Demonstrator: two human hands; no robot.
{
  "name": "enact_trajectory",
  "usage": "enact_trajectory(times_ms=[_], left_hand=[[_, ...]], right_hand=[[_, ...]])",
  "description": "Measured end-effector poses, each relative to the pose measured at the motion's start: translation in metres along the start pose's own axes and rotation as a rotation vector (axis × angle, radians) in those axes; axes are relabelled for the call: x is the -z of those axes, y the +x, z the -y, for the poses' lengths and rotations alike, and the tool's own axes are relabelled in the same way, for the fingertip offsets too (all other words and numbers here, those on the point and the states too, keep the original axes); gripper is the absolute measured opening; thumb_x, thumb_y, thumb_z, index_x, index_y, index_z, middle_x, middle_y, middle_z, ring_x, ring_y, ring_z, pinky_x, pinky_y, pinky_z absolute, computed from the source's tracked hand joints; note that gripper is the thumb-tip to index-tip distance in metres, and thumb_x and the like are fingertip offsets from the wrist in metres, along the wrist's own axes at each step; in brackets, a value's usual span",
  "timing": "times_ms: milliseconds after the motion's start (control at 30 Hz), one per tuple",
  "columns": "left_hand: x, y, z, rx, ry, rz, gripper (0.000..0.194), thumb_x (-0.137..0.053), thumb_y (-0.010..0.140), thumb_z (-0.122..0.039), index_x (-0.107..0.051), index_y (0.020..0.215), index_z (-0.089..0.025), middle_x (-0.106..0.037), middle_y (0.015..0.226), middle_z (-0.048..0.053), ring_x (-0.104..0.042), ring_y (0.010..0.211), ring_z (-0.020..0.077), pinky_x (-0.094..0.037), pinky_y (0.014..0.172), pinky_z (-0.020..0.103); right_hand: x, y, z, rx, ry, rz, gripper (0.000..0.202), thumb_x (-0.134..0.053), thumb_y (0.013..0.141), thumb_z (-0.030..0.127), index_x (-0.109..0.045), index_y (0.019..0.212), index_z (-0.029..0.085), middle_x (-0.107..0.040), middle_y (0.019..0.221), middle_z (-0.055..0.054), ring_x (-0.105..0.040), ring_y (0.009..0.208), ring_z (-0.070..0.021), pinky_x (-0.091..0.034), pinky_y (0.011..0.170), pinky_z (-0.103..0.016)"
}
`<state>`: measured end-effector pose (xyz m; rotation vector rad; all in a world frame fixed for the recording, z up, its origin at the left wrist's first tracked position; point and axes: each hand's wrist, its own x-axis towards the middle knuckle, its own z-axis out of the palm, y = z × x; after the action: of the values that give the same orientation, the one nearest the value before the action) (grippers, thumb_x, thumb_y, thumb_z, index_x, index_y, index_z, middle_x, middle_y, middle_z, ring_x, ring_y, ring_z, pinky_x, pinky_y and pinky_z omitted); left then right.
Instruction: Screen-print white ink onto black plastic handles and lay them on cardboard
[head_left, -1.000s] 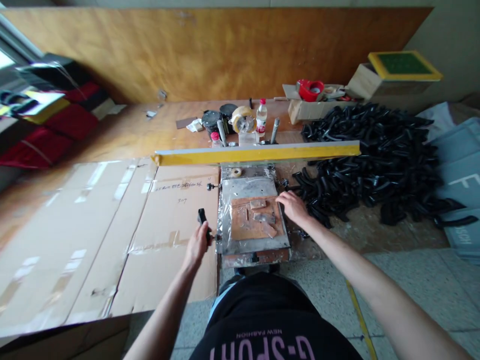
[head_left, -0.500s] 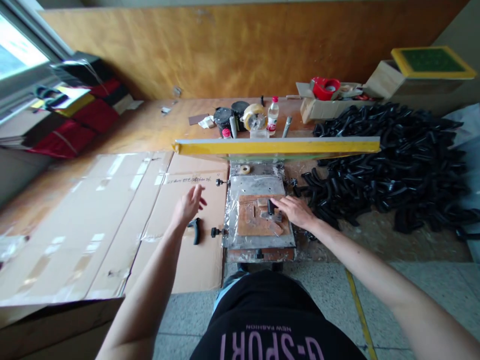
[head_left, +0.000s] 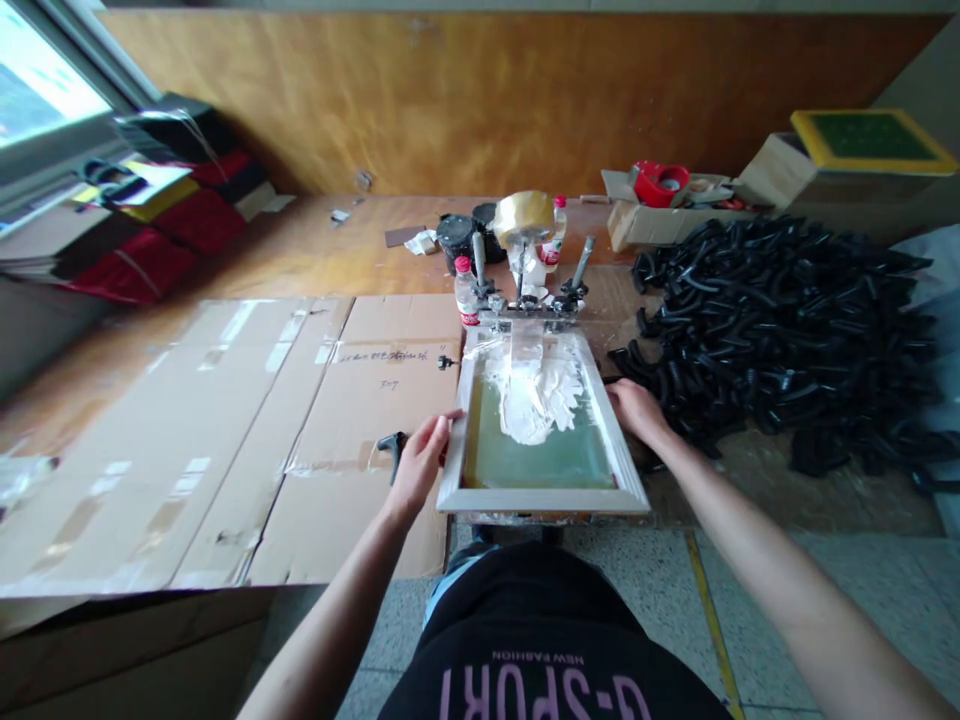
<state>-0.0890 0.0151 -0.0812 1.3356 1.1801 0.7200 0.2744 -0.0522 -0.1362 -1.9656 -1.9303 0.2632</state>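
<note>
A screen printing frame (head_left: 544, 500) lies lowered over the work plate, its green mesh (head_left: 540, 465) carrying a thick smear of white paste (head_left: 536, 405). At its left side, my left hand (head_left: 421, 460) closes thumb and fingers on the metal edge. My right hand (head_left: 641, 412) is at the opposite edge, fingers bent against it and partly hidden, close to the black pile. Beside my left hand, a curved black plastic part (head_left: 391, 443) rests on the cardboard. A pale squeegee-like block (head_left: 526, 345) stands at the paste's far end. The plate and the part on it are covered by the frame.
Clamps and rods (head_left: 525, 300) hold the frame at the back. A red-capped bottle (head_left: 465, 292), dark tubs (head_left: 455, 238) and a tape roll (head_left: 523, 215) stand near them. A large heap of black parts (head_left: 780, 320) fills the right. Flattened cardboard (head_left: 300, 430) covers the left.
The frame, raised on edge before, has swung down flat over the plate. Both hands have moved to its sides; my right hand has left the black part on the plate.
</note>
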Motion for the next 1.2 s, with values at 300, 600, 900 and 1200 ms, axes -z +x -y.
enact_trajectory(times_ms=[300, 600, 900, 1200], left_hand=[[-0.010, 0.021, 0.080, 0.116, 0.157, -0.028, 0.068, -0.060, 0.078, -0.055, -0.051, 0.138, -0.022, -0.059, 0.070, -0.002, -0.050, 0.057, 0.0115, -0.037, 0.052, 0.021], [-0.010, 0.018, 0.075, 0.132, 0.152, -0.034, 0.064, -0.059, 0.079, -0.056, -0.055, 0.133, -0.021, -0.058, 0.069, -0.002, -0.050, 0.057, 0.0119, -0.036, 0.052, 0.022], [-0.010, 0.017, 0.070, 0.162, 0.076, -0.015, 0.071, -0.062, 0.076, -0.057, -0.051, 0.135, -0.020, -0.061, 0.072, -0.001, -0.050, 0.056, 0.0111, -0.036, 0.051, 0.021], [0.001, 0.001, -0.010, 0.105, -0.058, 0.008, 0.068, -0.058, 0.080, -0.063, -0.055, 0.133, -0.020, -0.051, 0.058, -0.006, -0.042, 0.047, 0.0082, -0.031, 0.044, 0.019]], right_hand=[[0.000, 0.093, 0.102, 0.125, -0.152, -0.030, 0.030, -0.067, 0.082, 0.024, -0.062, 0.111, 0.015, -0.064, 0.109, -0.012, -0.060, 0.100, -0.0253, -0.049, 0.084, -0.035], [0.005, 0.028, 0.090, 0.565, -0.121, 0.282, 0.015, -0.055, 0.081, 0.007, -0.062, 0.081, 0.020, -0.066, 0.085, -0.001, -0.059, 0.077, -0.0158, -0.037, 0.062, -0.025], [-0.012, 0.017, 0.093, 0.542, -0.072, 0.130, 0.016, -0.054, 0.084, 0.007, -0.065, 0.087, 0.018, -0.065, 0.086, -0.004, -0.059, 0.082, -0.0168, -0.042, 0.069, -0.026], [0.050, 0.111, 0.079, 0.017, -0.004, -0.158, 0.055, -0.065, 0.086, 0.036, -0.049, 0.139, 0.028, -0.067, 0.110, -0.007, -0.063, 0.090, -0.0220, -0.045, 0.078, -0.032]])
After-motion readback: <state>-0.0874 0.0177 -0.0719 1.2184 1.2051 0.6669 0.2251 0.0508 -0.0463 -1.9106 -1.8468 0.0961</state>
